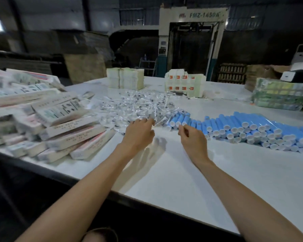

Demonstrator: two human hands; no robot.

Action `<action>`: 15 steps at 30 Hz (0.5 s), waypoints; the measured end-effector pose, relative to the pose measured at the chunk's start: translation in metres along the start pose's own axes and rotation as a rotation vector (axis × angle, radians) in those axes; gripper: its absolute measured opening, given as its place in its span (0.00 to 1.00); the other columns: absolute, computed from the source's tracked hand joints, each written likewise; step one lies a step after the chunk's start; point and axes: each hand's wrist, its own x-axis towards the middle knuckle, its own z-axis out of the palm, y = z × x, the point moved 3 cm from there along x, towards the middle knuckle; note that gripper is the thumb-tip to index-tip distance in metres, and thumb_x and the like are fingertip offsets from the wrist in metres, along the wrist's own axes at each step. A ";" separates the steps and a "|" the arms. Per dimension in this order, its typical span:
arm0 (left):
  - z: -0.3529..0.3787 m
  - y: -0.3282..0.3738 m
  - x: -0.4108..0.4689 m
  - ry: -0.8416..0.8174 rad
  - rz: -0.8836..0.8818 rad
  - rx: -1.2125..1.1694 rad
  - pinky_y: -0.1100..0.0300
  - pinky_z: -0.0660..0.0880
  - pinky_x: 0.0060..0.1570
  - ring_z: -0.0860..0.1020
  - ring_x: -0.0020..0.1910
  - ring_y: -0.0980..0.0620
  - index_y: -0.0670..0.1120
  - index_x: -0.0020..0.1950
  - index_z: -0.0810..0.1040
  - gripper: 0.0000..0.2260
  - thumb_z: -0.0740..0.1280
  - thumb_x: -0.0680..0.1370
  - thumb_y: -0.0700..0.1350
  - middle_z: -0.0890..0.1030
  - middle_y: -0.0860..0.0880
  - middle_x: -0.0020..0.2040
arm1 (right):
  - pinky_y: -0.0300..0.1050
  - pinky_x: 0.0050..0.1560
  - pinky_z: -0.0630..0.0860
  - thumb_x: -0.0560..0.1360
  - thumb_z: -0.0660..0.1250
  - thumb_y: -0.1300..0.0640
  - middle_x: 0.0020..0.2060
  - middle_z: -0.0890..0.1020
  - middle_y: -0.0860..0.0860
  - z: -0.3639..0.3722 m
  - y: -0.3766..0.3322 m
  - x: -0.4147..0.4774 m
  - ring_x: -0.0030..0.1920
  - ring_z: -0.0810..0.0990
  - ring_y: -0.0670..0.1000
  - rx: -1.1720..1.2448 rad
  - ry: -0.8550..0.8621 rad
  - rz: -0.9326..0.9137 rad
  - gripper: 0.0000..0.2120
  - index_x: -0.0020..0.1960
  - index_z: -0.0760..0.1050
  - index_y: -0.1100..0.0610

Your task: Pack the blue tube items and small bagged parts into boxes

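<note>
Reaching for stock, the left hand is loosely spread at the bagged parts, the right hand curled by the blue tubes — pinching anything, I cannot tell — boxes piled left, plenty unpacked.

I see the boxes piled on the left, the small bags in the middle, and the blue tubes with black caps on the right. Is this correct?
Not quite: the caps are white, not black, as the head view shows. The boxes are piled on the left, the small bags lie in the middle and the blue tubes on the right.
</note>
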 end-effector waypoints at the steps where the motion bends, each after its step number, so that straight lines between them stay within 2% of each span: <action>1: -0.006 -0.010 0.000 0.009 -0.073 0.079 0.45 0.71 0.65 0.75 0.67 0.39 0.45 0.72 0.74 0.16 0.62 0.84 0.42 0.79 0.43 0.68 | 0.57 0.38 0.78 0.85 0.61 0.46 0.32 0.81 0.53 0.001 0.001 0.001 0.35 0.80 0.55 0.019 -0.006 0.005 0.21 0.40 0.78 0.59; 4: -0.029 -0.047 -0.004 0.036 -0.283 0.280 0.43 0.69 0.65 0.72 0.67 0.35 0.38 0.69 0.72 0.15 0.60 0.82 0.37 0.75 0.38 0.68 | 0.56 0.38 0.78 0.85 0.61 0.45 0.29 0.80 0.52 0.003 0.006 0.002 0.33 0.80 0.54 0.078 -0.015 0.036 0.22 0.38 0.77 0.56; 8: -0.062 -0.095 -0.015 0.078 -0.415 0.407 0.42 0.69 0.64 0.71 0.67 0.34 0.37 0.67 0.72 0.15 0.66 0.82 0.41 0.73 0.36 0.68 | 0.55 0.39 0.79 0.84 0.62 0.45 0.30 0.81 0.49 0.005 0.011 0.005 0.34 0.82 0.53 0.156 -0.027 0.094 0.20 0.37 0.77 0.53; 10: -0.075 -0.119 -0.020 0.080 -0.477 0.448 0.41 0.68 0.67 0.70 0.70 0.33 0.36 0.69 0.71 0.18 0.66 0.83 0.43 0.72 0.34 0.71 | 0.56 0.39 0.80 0.84 0.62 0.46 0.30 0.82 0.50 0.005 0.011 0.005 0.34 0.82 0.54 0.176 -0.033 0.109 0.20 0.37 0.78 0.53; 13: -0.083 -0.147 -0.028 -0.006 -0.547 0.523 0.43 0.67 0.72 0.68 0.75 0.33 0.37 0.75 0.71 0.26 0.66 0.85 0.55 0.70 0.34 0.76 | 0.57 0.39 0.79 0.85 0.62 0.46 0.29 0.81 0.51 0.005 0.010 0.005 0.33 0.81 0.55 0.178 -0.045 0.104 0.20 0.38 0.78 0.55; 15: -0.081 -0.157 -0.032 -0.081 -0.550 0.564 0.45 0.66 0.73 0.67 0.76 0.34 0.40 0.76 0.74 0.30 0.62 0.86 0.63 0.70 0.36 0.77 | 0.57 0.38 0.80 0.85 0.62 0.46 0.29 0.81 0.52 0.005 0.008 0.005 0.33 0.81 0.56 0.173 -0.053 0.099 0.20 0.39 0.79 0.55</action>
